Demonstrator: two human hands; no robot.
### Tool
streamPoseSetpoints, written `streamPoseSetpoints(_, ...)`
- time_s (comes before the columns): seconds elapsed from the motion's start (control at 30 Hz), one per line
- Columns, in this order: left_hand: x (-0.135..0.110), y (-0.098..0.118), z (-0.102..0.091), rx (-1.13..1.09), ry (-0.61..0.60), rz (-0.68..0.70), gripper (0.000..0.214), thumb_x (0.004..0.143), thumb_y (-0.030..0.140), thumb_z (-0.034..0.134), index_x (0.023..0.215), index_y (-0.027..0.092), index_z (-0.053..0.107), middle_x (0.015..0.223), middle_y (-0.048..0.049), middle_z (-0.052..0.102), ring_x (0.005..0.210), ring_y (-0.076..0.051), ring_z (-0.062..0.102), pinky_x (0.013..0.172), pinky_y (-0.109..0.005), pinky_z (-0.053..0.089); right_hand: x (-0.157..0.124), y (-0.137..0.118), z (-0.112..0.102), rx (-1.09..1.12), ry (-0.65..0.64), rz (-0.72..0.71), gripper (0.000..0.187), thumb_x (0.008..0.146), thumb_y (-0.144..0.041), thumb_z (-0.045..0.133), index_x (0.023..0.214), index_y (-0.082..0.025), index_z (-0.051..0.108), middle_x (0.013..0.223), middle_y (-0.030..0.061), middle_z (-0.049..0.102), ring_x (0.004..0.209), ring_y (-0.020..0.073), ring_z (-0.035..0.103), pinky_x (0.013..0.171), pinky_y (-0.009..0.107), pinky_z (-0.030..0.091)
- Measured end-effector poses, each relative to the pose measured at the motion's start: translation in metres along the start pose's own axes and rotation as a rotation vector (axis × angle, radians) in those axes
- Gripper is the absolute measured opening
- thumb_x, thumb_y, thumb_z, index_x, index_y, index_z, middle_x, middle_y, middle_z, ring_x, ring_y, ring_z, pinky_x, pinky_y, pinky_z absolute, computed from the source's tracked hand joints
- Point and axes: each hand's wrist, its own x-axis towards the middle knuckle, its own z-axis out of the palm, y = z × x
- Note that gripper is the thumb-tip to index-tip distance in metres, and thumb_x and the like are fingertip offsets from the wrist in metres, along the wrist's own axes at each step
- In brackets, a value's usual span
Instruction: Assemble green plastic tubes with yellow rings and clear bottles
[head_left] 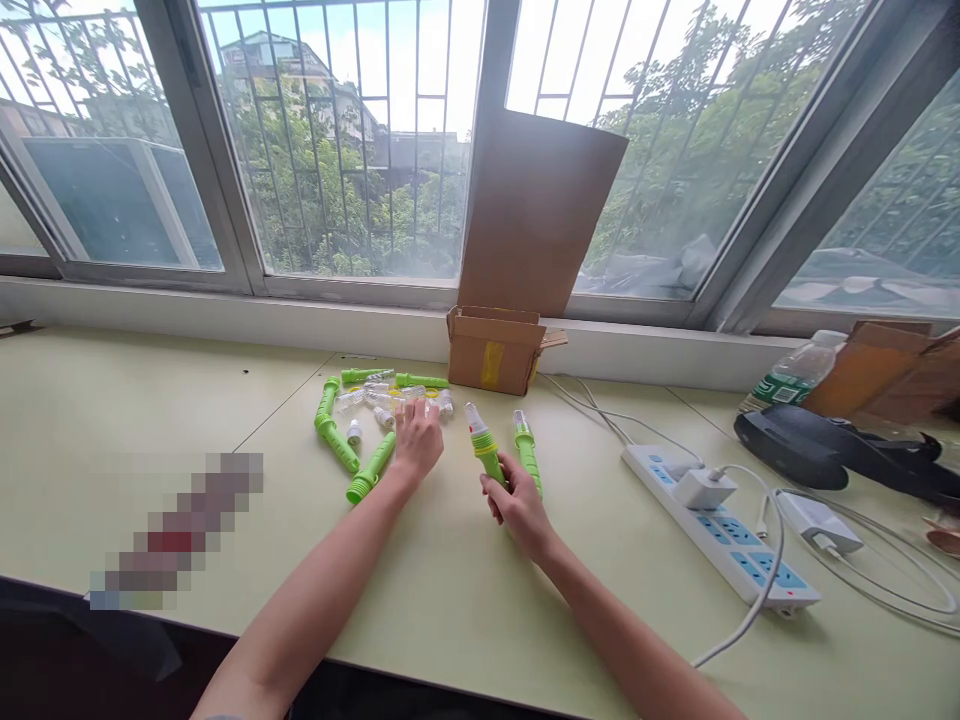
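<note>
My right hand (517, 505) is wrapped round a green plastic flashlight-like tube (486, 452), held tilted, with a ribbed collar and a white tip with a red spot. Just right of it lies a similar green tube (528, 465) with a clear cap on its far end. My left hand (418, 440) reaches over a loose pile of clear plastic caps (351, 400), its fingers slightly apart and pointing down. Whether they touch a piece is hidden. White-based small parts (355, 432) and yellow rings lie in the pile. Green tubes (371, 470) lie around it.
A small cardboard box (495, 350) stands open against the window ledge. On the right are a white power strip (720, 530) with cables, a charger (819, 522), a plastic bottle (796, 370) and a black strapped object (795, 445). A blurred patch (180, 530) covers something at left.
</note>
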Motion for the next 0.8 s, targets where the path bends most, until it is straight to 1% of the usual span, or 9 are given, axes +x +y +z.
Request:
streamPoseSetpoints(0.1,0.002,-0.011,0.005,0.166,-0.051,-0.055,0.037,0.083,0.012,0.043,0.117,0.014,0.058,0.137,-0.018,0.044,0.135,-0.032,0.028,0.112,-0.058,0.01,-0.001,-0.001,0.0,-0.004,-0.009,-0.003,0.016,0.082,-0.032,0.055,0.092,-0.019,0.051,0.065,-0.0058,0.045,0.043,0.0064,0.039,0.038,0.02,0.033)
streamPoseSetpoints(0.23,0.001,-0.019,0.009,0.235,-0.162,-0.13,0.055,0.077,0.008,0.045,0.132,0.014,0.047,0.143,-0.0185,0.038,0.138,-0.035,0.021,0.11,-0.064,0.003,-0.001,0.0,0.001,-0.002,-0.017,-0.004,0.017,0.082,-0.032,0.055,0.093,-0.019,0.052,0.066,-0.0055,0.045,0.043,0.0064,0.039,0.037,0.02,0.034)
streamPoseSetpoints(0.33,0.002,-0.018,0.007,0.261,-0.2,-0.152,0.055,0.076,0.008,0.045,0.13,0.014,0.048,0.135,-0.0191,0.045,0.132,-0.036,0.03,0.108,-0.065,0.007,0.0,0.001,0.001,0.0,-0.012,0.001,0.018,0.081,-0.031,0.055,0.095,-0.019,0.052,0.066,-0.0055,0.045,0.043,0.0064,0.039,0.037,0.021,0.033)
streamPoseSetpoints(0.43,0.004,-0.016,0.002,0.287,-0.156,-0.127,0.054,0.076,0.009,0.047,0.13,0.017,0.048,0.126,-0.0167,0.05,0.122,-0.033,0.04,0.109,-0.059,0.014,0.0,0.001,0.001,-0.002,-0.008,0.001,0.02,0.081,-0.031,0.055,0.096,-0.019,0.052,0.065,-0.0056,0.045,0.043,0.0066,0.039,0.038,0.021,0.034)
streamPoseSetpoints(0.53,0.004,-0.014,0.001,0.309,-0.135,-0.09,0.051,0.077,0.011,0.048,0.128,0.018,0.049,0.125,-0.015,0.052,0.121,-0.031,0.041,0.111,-0.058,0.011,0.0,0.002,0.001,-0.006,-0.008,0.001,0.02,0.081,-0.032,0.055,0.096,-0.019,0.052,0.065,-0.0057,0.045,0.043,0.0067,0.039,0.038,0.021,0.034)
streamPoseSetpoints(0.6,0.003,-0.015,0.002,0.306,-0.185,-0.096,0.047,0.077,0.007,0.047,0.122,0.017,0.054,0.113,-0.0146,0.059,0.113,-0.031,0.047,0.109,-0.061,0.01,0.0,0.002,0.001,-0.008,-0.009,0.001,0.021,0.081,-0.032,0.055,0.096,-0.019,0.052,0.065,-0.0057,0.046,0.043,0.0067,0.039,0.038,0.021,0.034)
streamPoseSetpoints(0.67,0.002,-0.015,0.002,0.286,-0.212,-0.115,0.043,0.076,0.004,0.045,0.115,0.016,0.058,0.097,-0.0135,0.065,0.103,-0.031,0.053,0.105,-0.063,0.014,0.0,0.002,0.001,-0.004,-0.012,0.001,0.021,0.081,-0.033,0.055,0.096,-0.019,0.052,0.065,-0.0056,0.046,0.043,0.0067,0.039,0.038,0.021,0.033)
streamPoseSetpoints(0.73,0.003,-0.013,-0.001,0.24,-0.162,-0.132,0.041,0.076,0.003,0.045,0.113,0.015,0.059,0.093,-0.0139,0.066,0.1,-0.032,0.054,0.101,-0.061,0.022,0.0,0.001,0.001,-0.003,-0.013,0.005,0.022,0.08,-0.033,0.055,0.096,-0.019,0.052,0.065,-0.0056,0.045,0.043,0.0069,0.039,0.038,0.021,0.033)
streamPoseSetpoints(0.8,0.005,-0.01,-0.006,0.159,-0.062,-0.135,0.042,0.079,0.005,0.045,0.116,0.016,0.058,0.099,-0.0151,0.066,0.105,-0.034,0.052,0.098,-0.057,0.027,0.0,0.001,0.001,-0.009,-0.009,0.014,0.023,0.08,-0.034,0.055,0.096,-0.019,0.053,0.065,-0.0056,0.045,0.043,0.0072,0.039,0.038,0.021,0.033)
